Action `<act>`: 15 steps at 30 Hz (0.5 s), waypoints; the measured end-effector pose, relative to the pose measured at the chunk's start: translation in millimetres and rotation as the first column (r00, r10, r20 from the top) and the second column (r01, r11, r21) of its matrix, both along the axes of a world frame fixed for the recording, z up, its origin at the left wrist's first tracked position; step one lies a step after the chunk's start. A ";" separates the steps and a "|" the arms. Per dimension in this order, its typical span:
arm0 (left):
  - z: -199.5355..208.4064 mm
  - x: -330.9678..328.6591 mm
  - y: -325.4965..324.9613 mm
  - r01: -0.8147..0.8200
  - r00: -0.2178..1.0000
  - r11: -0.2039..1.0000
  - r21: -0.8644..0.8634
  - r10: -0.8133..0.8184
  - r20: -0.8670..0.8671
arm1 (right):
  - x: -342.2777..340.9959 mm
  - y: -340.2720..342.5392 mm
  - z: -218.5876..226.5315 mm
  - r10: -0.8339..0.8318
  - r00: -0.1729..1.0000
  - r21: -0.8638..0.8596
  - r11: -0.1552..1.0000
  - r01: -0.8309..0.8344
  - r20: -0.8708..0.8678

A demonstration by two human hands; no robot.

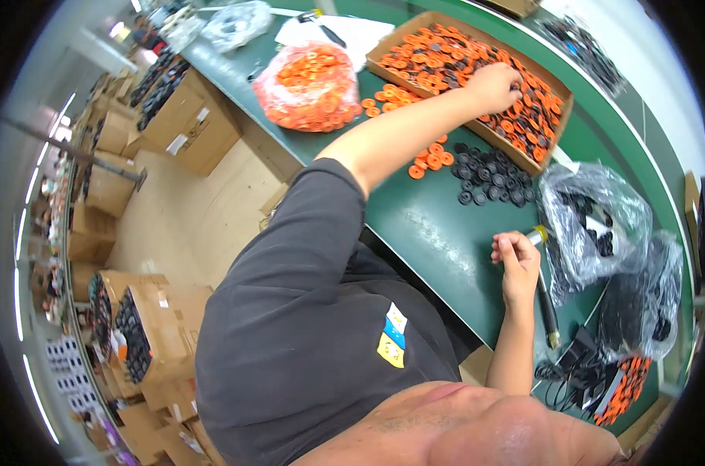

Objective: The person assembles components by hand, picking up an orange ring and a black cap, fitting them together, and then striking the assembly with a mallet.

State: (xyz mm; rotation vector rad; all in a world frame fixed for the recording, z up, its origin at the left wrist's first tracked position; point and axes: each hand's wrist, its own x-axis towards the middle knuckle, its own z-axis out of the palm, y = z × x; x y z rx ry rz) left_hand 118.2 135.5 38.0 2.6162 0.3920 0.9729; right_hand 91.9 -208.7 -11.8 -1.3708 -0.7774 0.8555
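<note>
My left hand (494, 88) reaches across the table into a shallow cardboard box (403, 78) of mixed orange and dark round, disc-like pieces. Its fingers are curled down among them; what they hold, if anything, is hidden. My right hand (519, 268) is raised over the green table, fingers bent in towards the thumb, and I cannot make out anything in them. Beside it lies a hammer (549, 311) with a black handle and a yellow-faced head. Between the hands are a heap of black round pieces (492, 175) and a few loose orange discs (430, 159).
A clear bag of orange discs (310, 89) stands on the table (430, 233) at the far left. Clear plastic bags with black parts (593, 221) lie at right, near black cables (574, 373). Cartons (189, 124) stand on the floor at left.
</note>
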 end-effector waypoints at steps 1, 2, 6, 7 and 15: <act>0.6 -3.2 -0.9 -0.024 1.000 0.998 0.065 0.024 -0.005 | -1.6 -1.6 1.2 0.017 1.000 0.008 1.000 -0.017 0.004; -0.2 -11.0 0.3 -0.011 1.000 0.999 0.041 0.012 -0.020 | -4.5 -2.1 3.5 -0.003 1.000 0.013 1.000 0.003 0.005; 9.3 -101.1 -4.9 -0.062 0.998 0.995 0.074 0.060 0.023 | -12.1 -6.1 7.2 0.032 0.999 0.098 0.995 -0.034 0.023; 18.9 -137.1 -5.7 -0.122 0.992 0.990 0.076 0.122 0.009 | -15.1 -8.1 12.2 0.050 0.998 0.114 0.992 -0.055 0.043; 36.6 -400.3 54.4 -0.807 0.590 0.589 -0.042 0.802 -0.092 | -39.6 -6.8 13.9 0.094 0.985 0.150 0.982 -0.116 0.146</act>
